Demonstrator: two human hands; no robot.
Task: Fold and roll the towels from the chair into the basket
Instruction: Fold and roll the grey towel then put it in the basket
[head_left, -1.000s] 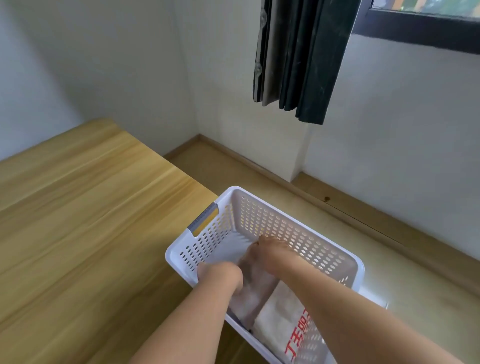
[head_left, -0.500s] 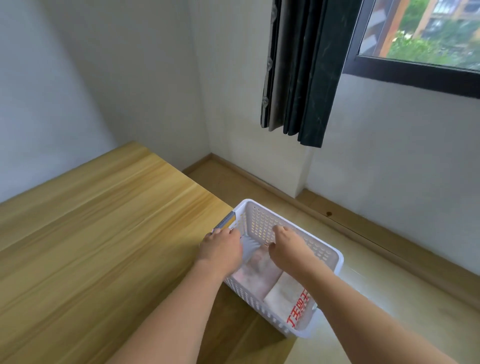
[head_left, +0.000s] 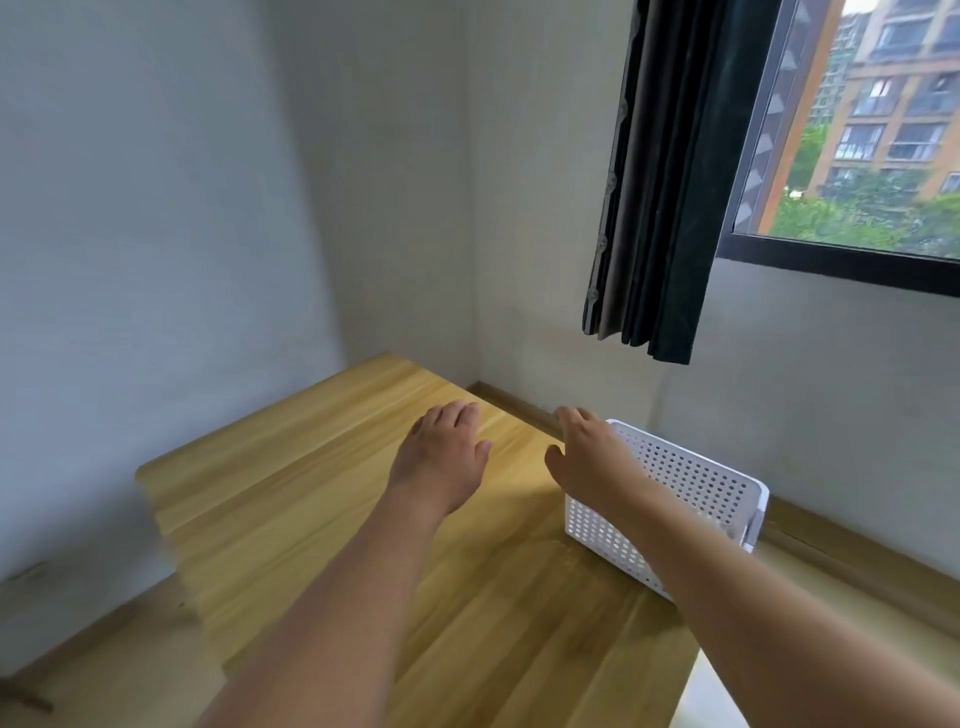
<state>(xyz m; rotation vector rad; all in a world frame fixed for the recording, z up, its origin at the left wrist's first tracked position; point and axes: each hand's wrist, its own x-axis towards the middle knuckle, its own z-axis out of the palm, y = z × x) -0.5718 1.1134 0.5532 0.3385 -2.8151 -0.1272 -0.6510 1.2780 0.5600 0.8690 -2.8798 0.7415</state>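
Head camera looks across a wooden table (head_left: 322, 519) toward the room's corner, and from where I stand both arms reach forward over it. Left hand (head_left: 441, 457) hovers palm down above the table's middle, fingers loosely spread and relaxed, holding nothing. Right hand (head_left: 592, 457) is likewise empty, fingers loose and slightly bent, poised just in front of the near corner of the white perforated basket (head_left: 691, 478); whether it touches the rim I cannot tell. That basket sits at the table's right edge, below the dark curtain (head_left: 654, 208) and the window (head_left: 857, 156).

No towel shows from this angle: the basket's inside is hidden behind its wall and the right forearm, and the chair is out of view, so I cannot say where the next towel lies. I'd judge the hands are free for the next one.

A towel should be light, soft and floppy, with no stiffness to keep its shape, so it wants both hands. My guess is that pinching two adjacent corners lets it hang flat for folding. Once rolled, gripping round the middle with the loose end tucked underneath would keep it from unwinding on the way into the basket.
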